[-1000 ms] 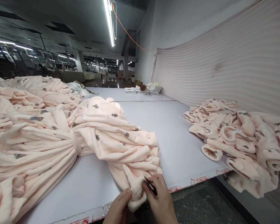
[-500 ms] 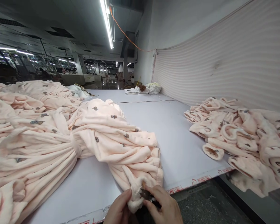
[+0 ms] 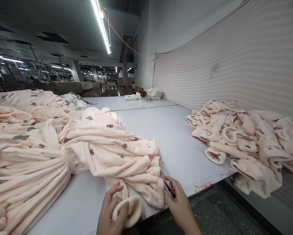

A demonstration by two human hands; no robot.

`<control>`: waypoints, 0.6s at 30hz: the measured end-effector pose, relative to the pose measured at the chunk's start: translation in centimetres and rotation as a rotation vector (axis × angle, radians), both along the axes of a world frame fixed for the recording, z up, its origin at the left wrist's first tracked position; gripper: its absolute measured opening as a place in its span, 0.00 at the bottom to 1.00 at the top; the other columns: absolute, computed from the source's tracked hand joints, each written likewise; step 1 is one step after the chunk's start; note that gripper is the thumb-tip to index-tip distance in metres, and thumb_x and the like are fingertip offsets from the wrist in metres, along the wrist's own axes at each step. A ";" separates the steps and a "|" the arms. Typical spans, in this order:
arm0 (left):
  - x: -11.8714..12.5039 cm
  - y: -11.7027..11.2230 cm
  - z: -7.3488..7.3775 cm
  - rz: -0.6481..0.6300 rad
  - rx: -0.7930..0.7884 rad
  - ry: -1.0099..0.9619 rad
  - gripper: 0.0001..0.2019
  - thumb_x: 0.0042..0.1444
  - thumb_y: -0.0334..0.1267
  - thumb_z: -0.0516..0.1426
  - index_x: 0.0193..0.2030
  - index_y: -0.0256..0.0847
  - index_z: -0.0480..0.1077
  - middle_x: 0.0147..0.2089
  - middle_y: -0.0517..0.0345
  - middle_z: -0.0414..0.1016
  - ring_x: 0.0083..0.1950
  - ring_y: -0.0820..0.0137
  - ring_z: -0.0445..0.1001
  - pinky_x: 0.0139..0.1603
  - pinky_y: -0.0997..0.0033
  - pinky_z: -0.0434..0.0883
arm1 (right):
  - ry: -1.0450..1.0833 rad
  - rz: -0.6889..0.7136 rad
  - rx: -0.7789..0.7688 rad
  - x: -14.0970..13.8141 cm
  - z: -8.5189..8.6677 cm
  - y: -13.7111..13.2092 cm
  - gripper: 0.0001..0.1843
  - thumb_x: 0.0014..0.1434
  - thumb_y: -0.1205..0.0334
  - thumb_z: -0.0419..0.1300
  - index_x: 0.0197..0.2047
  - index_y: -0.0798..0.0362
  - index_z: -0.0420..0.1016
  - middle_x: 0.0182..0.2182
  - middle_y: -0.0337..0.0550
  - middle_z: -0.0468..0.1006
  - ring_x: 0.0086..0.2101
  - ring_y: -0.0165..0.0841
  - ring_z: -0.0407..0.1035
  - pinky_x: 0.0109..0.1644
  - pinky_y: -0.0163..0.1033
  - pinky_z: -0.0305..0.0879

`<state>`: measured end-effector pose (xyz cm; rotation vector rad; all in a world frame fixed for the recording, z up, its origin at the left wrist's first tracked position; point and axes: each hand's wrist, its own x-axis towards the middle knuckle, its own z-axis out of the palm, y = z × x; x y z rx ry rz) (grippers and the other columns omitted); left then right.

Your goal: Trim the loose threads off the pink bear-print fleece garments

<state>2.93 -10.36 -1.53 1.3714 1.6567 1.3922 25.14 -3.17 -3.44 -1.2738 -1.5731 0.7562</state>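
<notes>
My left hand (image 3: 110, 209) grips the rounded cuff (image 3: 135, 210) of a pale pink fleece garment, its thumb over the rim and the opening facing right. My right hand (image 3: 180, 204) is closed around small dark thread snips (image 3: 169, 188). Their tips point up and left, beside the stacked garment edges (image 3: 160, 187) at the end of the bundle. The bundle of pink fleece garments (image 3: 117, 150), printed with little grey-brown figures, lies in front of both hands. How far apart the blades are is too small to tell.
More pink fleece (image 3: 34, 153) is heaped on the left of the pale table (image 3: 170, 130). A second garment pile (image 3: 244, 137) lies at right, partly hanging over the front edge. White stacks (image 3: 154, 94) stand at the back, near a striped cloth (image 3: 224, 55) along the wall.
The snips were at the cuff between both hands. My right hand has carried them up and right, away from it. My left hand has shifted left with the cuff.
</notes>
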 end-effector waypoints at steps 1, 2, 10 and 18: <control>-0.1 0.2 0.5 -0.057 0.036 0.059 0.16 0.54 0.48 0.54 0.22 0.42 0.67 0.50 0.48 0.70 0.54 0.55 0.66 0.55 0.60 0.62 | -0.002 -0.010 -0.030 0.4 -0.3 0.8 0.18 0.52 0.63 0.59 0.48 0.47 0.75 0.33 0.40 0.73 0.36 0.36 0.69 0.40 0.37 0.68; 0.1 0.5 0.9 -0.145 0.028 0.096 0.15 0.55 0.47 0.52 0.22 0.42 0.65 0.45 0.50 0.72 0.48 0.58 0.70 0.49 0.64 0.65 | 0.000 0.006 -0.048 0.7 -0.5 1.5 0.16 0.51 0.63 0.59 0.45 0.48 0.77 0.33 0.40 0.72 0.35 0.36 0.69 0.39 0.37 0.67; 5.2 2.4 1.1 -0.252 -0.210 0.262 0.18 0.46 0.40 0.59 0.45 0.44 0.64 0.36 0.57 0.76 0.37 0.61 0.74 0.39 0.68 0.65 | 0.167 0.222 -0.080 -2.2 -0.3 0.3 0.07 0.59 0.60 0.54 0.33 0.53 0.70 0.28 0.39 0.74 0.33 0.34 0.71 0.37 0.34 0.69; 4.1 0.6 -2.0 0.050 -0.035 0.346 0.24 0.52 0.46 0.55 0.56 0.45 0.58 0.52 0.47 0.71 0.49 0.56 0.74 0.42 0.63 0.71 | 0.094 0.186 0.320 -3.5 -0.9 -1.9 0.04 0.54 0.66 0.56 0.34 0.49 0.70 0.31 0.40 0.71 0.29 0.32 0.69 0.30 0.32 0.66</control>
